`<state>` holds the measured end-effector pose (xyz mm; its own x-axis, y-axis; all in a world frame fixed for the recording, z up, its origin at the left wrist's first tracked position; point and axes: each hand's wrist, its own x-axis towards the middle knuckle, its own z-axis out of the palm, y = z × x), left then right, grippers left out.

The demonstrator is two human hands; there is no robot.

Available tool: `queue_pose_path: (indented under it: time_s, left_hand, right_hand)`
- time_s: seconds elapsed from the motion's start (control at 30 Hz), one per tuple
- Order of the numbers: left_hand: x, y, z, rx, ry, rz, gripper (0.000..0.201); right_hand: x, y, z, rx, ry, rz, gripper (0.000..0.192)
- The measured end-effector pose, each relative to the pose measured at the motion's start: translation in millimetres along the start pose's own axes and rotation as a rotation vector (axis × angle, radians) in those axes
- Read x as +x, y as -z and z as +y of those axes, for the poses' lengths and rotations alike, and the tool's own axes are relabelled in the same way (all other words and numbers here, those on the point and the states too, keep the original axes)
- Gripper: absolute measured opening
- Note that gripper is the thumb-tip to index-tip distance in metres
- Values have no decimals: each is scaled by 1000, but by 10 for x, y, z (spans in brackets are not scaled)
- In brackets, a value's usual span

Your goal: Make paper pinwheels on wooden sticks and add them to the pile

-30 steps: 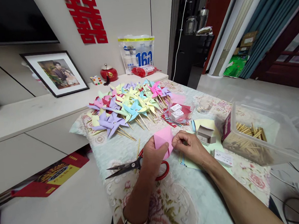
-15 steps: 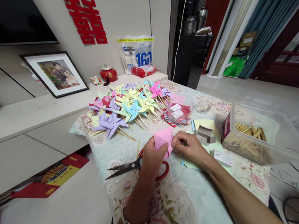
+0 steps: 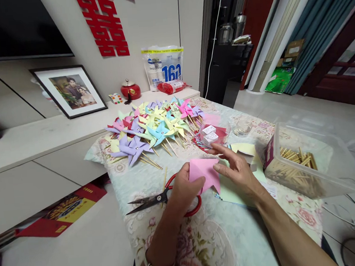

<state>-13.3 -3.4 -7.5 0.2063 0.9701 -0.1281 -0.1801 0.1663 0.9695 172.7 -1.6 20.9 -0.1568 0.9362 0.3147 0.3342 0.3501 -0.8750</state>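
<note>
My left hand pinches a folded pink paper sheet at its lower left, just above the table. To the paper's right, my right hand has its fingers spread, and the fingertips touch or hover at the sheet's right edge. Red-handled scissors lie on the floral tablecloth under my left wrist, blades pointing left. A stack of coloured paper sheets lies beneath my right hand.
A heap of finished paper pinwheels on sticks covers the far table. A clear plastic bin with wooden sticks stands at the right. Small white boxes in a red-lined dish and a glass sit behind my hands.
My right hand has let go of the pink paper and opened its fingers. The paper has unfolded wider and shifted slightly right in my left hand.
</note>
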Motion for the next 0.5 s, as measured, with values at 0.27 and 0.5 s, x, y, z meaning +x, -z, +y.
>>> queue_pose_path:
  time_s: [0.27,0.5]
  left_hand:
    - [-12,6,-62,74,-45,-119,39]
    - [-18,-2,-49,81,-64,-138,44]
  right_hand:
    - [-16,61,-93,-64,-16,-138,73]
    - [-18,79,-85,-82,-51,-197,77]
